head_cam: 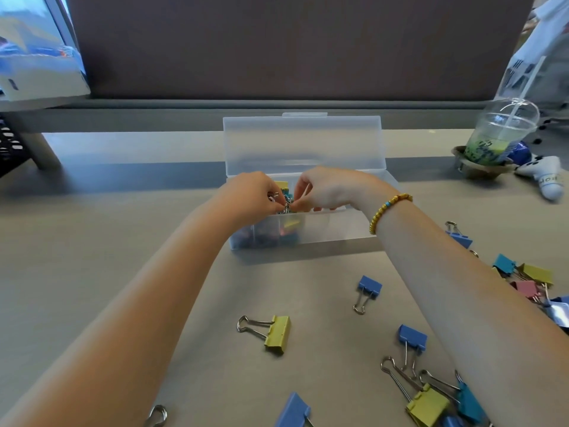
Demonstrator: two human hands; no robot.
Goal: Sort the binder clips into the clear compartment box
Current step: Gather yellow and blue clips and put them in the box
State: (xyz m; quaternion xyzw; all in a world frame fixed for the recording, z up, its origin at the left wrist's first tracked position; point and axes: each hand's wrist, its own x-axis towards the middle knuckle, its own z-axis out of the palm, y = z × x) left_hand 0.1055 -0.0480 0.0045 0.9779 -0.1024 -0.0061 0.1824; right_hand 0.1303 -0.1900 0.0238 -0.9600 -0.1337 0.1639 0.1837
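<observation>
The clear compartment box (335,229) stands mid-table with its lid (303,143) upright behind it. Its left part holds several coloured binder clips. Over that left part, my left hand (249,195) and my right hand (331,188) meet, both pinching the silver wire handles of a binder clip (286,200) among yellow and teal clips. My right wrist wears a yellow bead bracelet. Loose on the table lie a yellow clip (275,332), a blue clip (368,288), another blue clip (411,339), and a blue clip (294,411) at the front edge.
More clips pile at the right edge (529,278) and front right (431,402). An iced drink cup with a straw (498,137) sits on a coaster at the back right, beside a white plush toy (545,177). A monitor (37,47) stands back left.
</observation>
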